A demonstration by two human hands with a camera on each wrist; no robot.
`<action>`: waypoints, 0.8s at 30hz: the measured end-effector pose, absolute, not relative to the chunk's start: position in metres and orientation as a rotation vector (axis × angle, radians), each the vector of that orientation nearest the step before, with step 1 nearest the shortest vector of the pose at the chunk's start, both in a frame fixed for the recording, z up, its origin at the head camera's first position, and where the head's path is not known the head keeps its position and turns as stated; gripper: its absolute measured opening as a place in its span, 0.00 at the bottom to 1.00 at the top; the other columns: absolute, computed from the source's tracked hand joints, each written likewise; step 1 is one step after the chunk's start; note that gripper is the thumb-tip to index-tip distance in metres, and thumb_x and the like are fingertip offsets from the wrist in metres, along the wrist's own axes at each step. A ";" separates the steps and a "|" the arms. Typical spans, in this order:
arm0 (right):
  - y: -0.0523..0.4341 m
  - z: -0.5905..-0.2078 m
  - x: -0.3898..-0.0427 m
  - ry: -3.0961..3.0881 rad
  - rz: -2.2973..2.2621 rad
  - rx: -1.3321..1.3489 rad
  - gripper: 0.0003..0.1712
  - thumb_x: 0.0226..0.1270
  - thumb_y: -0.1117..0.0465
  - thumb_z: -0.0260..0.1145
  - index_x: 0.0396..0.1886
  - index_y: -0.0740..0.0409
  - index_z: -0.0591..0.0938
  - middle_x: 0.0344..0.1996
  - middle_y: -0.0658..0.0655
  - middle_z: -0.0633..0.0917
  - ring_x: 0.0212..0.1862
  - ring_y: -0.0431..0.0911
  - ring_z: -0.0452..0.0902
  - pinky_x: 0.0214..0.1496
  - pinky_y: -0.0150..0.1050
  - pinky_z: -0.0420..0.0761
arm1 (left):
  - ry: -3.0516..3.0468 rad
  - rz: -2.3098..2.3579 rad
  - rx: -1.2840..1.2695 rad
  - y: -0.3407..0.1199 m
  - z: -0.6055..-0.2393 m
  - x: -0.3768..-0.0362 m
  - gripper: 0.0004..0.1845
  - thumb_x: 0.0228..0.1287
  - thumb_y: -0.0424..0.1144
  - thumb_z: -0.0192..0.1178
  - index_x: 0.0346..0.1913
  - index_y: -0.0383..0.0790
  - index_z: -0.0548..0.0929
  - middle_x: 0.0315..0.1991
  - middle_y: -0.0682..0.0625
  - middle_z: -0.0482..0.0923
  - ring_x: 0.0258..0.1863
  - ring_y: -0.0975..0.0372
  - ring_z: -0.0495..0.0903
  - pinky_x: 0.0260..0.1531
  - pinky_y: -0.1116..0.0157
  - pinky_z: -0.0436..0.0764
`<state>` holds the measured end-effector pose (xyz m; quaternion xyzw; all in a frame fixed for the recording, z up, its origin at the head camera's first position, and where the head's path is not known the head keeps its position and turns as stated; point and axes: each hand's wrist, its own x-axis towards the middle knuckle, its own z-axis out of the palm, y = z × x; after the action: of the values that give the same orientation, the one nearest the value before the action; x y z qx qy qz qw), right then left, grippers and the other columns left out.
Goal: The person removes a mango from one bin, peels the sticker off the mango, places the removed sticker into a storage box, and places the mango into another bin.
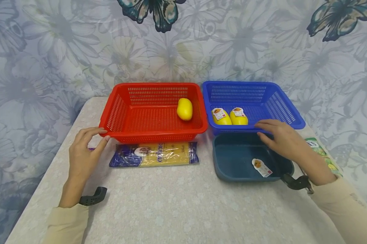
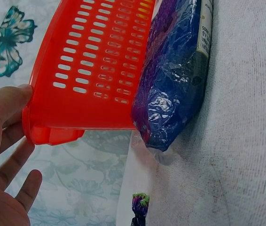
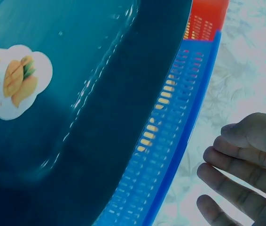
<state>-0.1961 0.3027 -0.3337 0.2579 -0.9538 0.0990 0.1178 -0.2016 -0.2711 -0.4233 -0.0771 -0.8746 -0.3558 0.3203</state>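
Plenty of pale patterned tablecloth (image 1: pixel 159 206) opens across the front here, with a narrower strip running out past the left hand (image 1: pixel 84 149) to the table's left edge. That hand is up at the near-left corner of the red slotted plastic basket (image 1: pixel 153 117), thumb and fingers touching the rim; whether they pinch it, I cannot tell. Over on the right, the right hand (image 1: pixel 279 139) has its fingers loosely spread, holding nothing, hovering about the blue slotted plastic basket's (image 1: pixel 258 107) near rim. Tight quarters there: the dark teal plastic tub (image 1: pixel 232 157) sits right under that rim, and the two baskets stand side by side.

Now the contents! Red basket: one smooth yellow oval fruit (image 1: pixel 185 109), off to the right. Blue basket: two yellow rounded objects with white labels (image 1: pixel 239 119), paired at the near-left wall. Teal tub: a white label with a fruit picture (image 1: pixel 262 168) on its floor. And just before the red basket, a long blue-and-yellow plastic packet (image 1: pixel 162 155) lies lengthwise; a green printed packet (image 1: pixel 319 149) shows partly behind the right arm.
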 end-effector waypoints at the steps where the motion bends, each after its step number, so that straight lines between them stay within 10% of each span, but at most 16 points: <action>1: 0.304 -0.333 -0.196 -2.793 0.286 0.747 0.18 0.66 0.67 0.69 0.55 0.68 0.83 0.53 0.68 0.82 0.57 0.64 0.76 0.58 0.64 0.74 | -2.300 -0.938 -0.198 -0.271 -0.423 -0.201 0.17 0.59 0.33 0.73 0.51 0.37 0.86 0.54 0.43 0.80 0.57 0.48 0.76 0.65 0.58 0.71; 24: 0.341 -0.337 -0.196 -2.891 0.301 0.536 0.18 0.67 0.67 0.67 0.55 0.69 0.82 0.56 0.72 0.80 0.60 0.68 0.73 0.60 0.67 0.71 | -2.292 -0.932 -0.187 -0.271 -0.424 -0.203 0.17 0.57 0.31 0.73 0.50 0.38 0.86 0.54 0.43 0.80 0.56 0.48 0.77 0.57 0.80 0.64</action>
<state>-0.1965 0.3414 -0.3369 0.1804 -0.9739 0.1014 0.0930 -0.2026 -0.2707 -0.4238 -0.0712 -0.8737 -0.3555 0.3243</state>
